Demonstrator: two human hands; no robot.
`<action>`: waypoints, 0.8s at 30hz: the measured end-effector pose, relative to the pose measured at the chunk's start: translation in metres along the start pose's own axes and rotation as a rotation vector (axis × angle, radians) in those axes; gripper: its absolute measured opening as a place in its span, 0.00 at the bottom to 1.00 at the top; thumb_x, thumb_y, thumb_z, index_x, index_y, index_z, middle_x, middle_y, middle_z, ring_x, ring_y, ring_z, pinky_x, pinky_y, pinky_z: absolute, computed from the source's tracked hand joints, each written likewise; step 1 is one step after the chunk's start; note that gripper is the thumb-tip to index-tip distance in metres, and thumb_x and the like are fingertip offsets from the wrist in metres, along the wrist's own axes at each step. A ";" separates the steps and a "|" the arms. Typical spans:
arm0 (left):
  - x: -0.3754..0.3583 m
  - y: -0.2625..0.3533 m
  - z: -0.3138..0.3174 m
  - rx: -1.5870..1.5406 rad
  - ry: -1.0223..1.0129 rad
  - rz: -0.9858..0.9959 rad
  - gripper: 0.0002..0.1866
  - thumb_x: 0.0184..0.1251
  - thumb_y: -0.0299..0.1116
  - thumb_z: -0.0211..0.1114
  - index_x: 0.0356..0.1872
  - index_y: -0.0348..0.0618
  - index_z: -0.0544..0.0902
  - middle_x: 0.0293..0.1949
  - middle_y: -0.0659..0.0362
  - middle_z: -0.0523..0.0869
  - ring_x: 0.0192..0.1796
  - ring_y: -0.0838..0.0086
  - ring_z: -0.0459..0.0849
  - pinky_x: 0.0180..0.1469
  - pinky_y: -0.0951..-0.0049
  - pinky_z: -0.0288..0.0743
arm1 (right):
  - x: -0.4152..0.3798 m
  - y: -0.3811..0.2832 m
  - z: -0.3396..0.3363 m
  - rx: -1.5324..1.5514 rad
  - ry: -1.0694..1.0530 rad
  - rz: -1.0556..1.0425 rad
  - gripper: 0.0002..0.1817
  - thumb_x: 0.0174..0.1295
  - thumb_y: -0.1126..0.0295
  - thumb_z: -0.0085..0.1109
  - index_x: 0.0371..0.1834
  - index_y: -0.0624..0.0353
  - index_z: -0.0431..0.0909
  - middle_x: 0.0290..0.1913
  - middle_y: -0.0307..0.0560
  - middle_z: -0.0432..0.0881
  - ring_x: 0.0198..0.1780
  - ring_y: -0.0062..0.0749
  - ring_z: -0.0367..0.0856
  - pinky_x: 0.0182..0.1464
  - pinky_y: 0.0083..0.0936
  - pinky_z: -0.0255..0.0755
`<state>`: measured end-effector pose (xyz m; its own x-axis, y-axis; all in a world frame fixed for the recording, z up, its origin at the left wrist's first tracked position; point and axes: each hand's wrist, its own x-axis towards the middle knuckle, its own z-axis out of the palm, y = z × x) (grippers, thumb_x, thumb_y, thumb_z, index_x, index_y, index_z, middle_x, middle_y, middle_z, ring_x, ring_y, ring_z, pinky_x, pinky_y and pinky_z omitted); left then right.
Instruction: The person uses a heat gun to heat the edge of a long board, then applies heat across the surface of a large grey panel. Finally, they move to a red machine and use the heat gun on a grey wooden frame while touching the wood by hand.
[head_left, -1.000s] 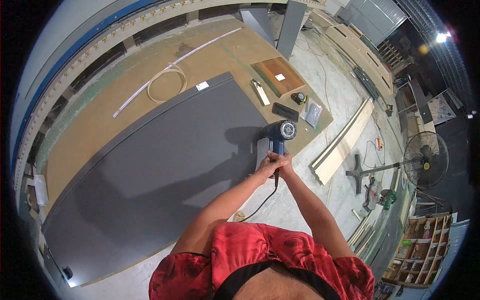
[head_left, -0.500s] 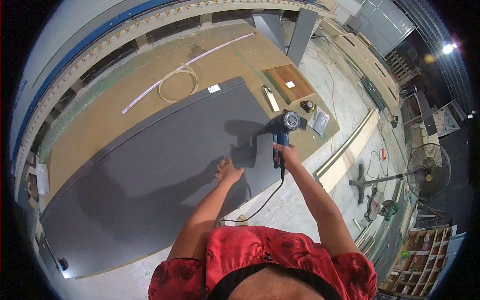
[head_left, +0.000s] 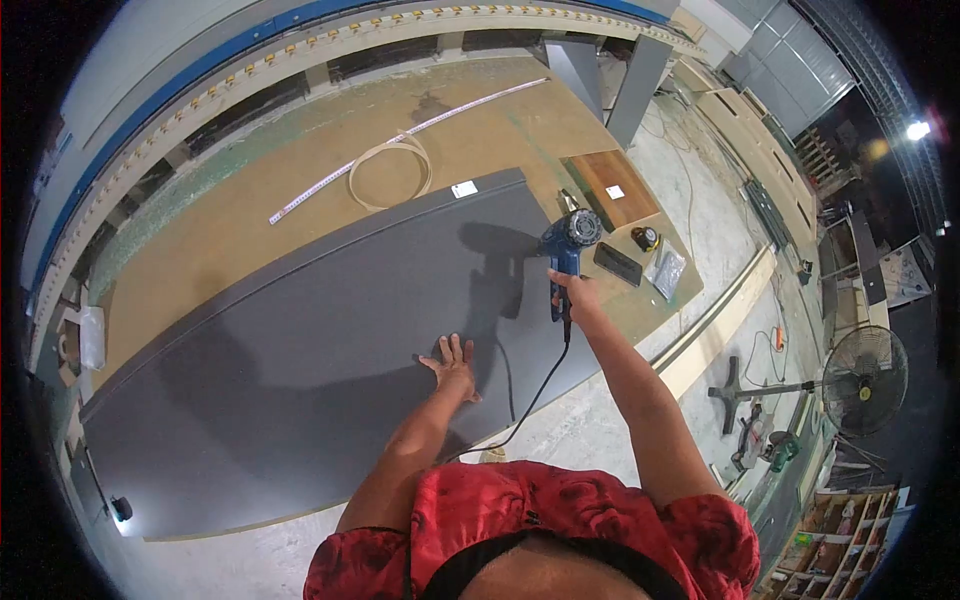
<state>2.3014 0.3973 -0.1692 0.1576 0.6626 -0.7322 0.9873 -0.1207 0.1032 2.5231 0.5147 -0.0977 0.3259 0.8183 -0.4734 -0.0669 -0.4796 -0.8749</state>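
In the head view, my right hand (head_left: pixel 575 294) is wrapped around the handle of a dark blue heat gun (head_left: pixel 566 262). The gun is above the right end of a large grey panel (head_left: pixel 320 300), and its shadow falls on the surface. From its handle a black cord (head_left: pixel 548 387) trails down toward my body. My left hand (head_left: pixel 455 374) lies palm down on the panel near its front edge, fingers spread and holding nothing. A white label (head_left: pixel 465 189) sits by the panel's far edge.
Behind the panel are a beige coiled strip (head_left: pixel 430 165) and a measuring strip (head_left: pixel 320 187). To the right lie a brown wood board (head_left: pixel 632 208), tape measure (head_left: pixel 645 238), dark rectangular object (head_left: pixel 618 264) and clear bag (head_left: pixel 665 273). A fan (head_left: pixel 865 380) stands beyond.
The heat gun has shifted left relative to the table, uncovering the dark rectangular object. My left hand's fingers have spread wider on the panel. The whole view has shifted slightly.
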 end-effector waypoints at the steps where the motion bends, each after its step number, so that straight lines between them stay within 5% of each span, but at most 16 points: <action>1: 0.003 -0.001 0.003 0.031 -0.001 0.010 0.65 0.39 0.58 0.72 0.70 0.47 0.34 0.71 0.48 0.30 0.71 0.49 0.27 0.57 0.24 0.44 | 0.002 0.002 0.001 -0.014 0.015 0.009 0.12 0.47 0.71 0.67 0.26 0.65 0.73 0.19 0.42 0.71 0.15 0.27 0.70 0.17 0.23 0.65; 12: 0.015 0.000 0.010 0.121 -0.032 0.030 0.72 0.32 0.63 0.72 0.68 0.45 0.28 0.69 0.46 0.24 0.69 0.43 0.24 0.53 0.25 0.53 | 0.002 0.004 0.001 -0.020 -0.016 0.038 0.13 0.47 0.68 0.68 0.26 0.62 0.72 0.19 0.42 0.71 0.15 0.27 0.71 0.17 0.23 0.65; 24: 0.002 -0.014 0.015 0.070 0.168 0.138 0.69 0.31 0.61 0.73 0.69 0.41 0.37 0.70 0.41 0.35 0.70 0.39 0.33 0.52 0.23 0.52 | 0.051 -0.023 0.045 0.047 -0.044 0.025 0.13 0.44 0.71 0.69 0.26 0.65 0.74 0.20 0.44 0.72 0.16 0.29 0.71 0.18 0.26 0.65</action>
<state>2.2874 0.3894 -0.1826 0.2977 0.7492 -0.5917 0.9534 -0.2654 0.1436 2.4988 0.5816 -0.1058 0.2822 0.8198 -0.4982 -0.1189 -0.4854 -0.8662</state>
